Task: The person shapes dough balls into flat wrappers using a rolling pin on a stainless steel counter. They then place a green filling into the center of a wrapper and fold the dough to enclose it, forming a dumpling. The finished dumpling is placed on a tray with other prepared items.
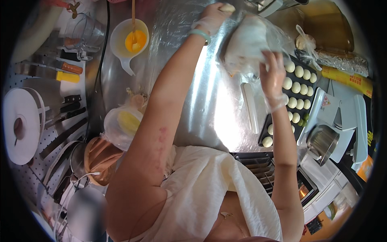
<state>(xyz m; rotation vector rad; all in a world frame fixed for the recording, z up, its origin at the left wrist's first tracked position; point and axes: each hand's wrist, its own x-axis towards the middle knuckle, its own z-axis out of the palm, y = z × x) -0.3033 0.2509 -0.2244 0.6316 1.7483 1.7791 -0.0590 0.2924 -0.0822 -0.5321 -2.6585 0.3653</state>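
Note:
At the far side of the steel worktop, my left hand, in a thin clear glove, grips a pale dough piece. My right hand, also gloved, is over the near right edge of a clear plastic bag that covers a large pale mass. Its fingers are blurred, and whether they pinch the plastic is unclear. Beneath and beside that wrist lies a black tray with rows of round dough balls and a few green balls. A long white plastic strip rests left of the tray.
Left of my arm stand a white spouted bowl of beaten egg with a brush and a plastic-lined bowl. Knives hang along the left side. Right of the tray are a white scale and a steel bowl.

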